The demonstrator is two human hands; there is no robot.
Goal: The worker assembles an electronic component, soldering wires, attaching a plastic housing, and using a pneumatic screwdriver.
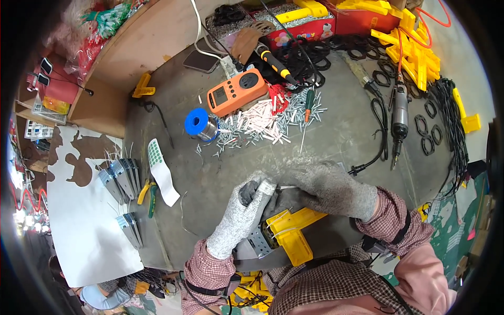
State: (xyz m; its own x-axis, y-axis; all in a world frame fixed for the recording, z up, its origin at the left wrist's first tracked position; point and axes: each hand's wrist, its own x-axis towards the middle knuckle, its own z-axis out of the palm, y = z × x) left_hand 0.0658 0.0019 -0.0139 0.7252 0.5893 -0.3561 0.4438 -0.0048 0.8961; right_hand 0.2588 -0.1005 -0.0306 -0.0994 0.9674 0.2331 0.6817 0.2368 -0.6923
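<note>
Workbench [341, 131], yellow casing [295, 241], printed red box [315, 32]

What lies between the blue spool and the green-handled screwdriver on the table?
A loose heap of small grey and pale pink pieces lies between the blue spool and the screwdriver, as the head view shows.

The table [207, 173] is viewed from the wearer's head by one fisheye camera, aimed steeply down and forward. The left hand [244, 202] and right hand [328, 184] are seen close up, below centre; the floor [449, 223] is taken in at lower right, and edges are bent toward the dark rim.
</note>
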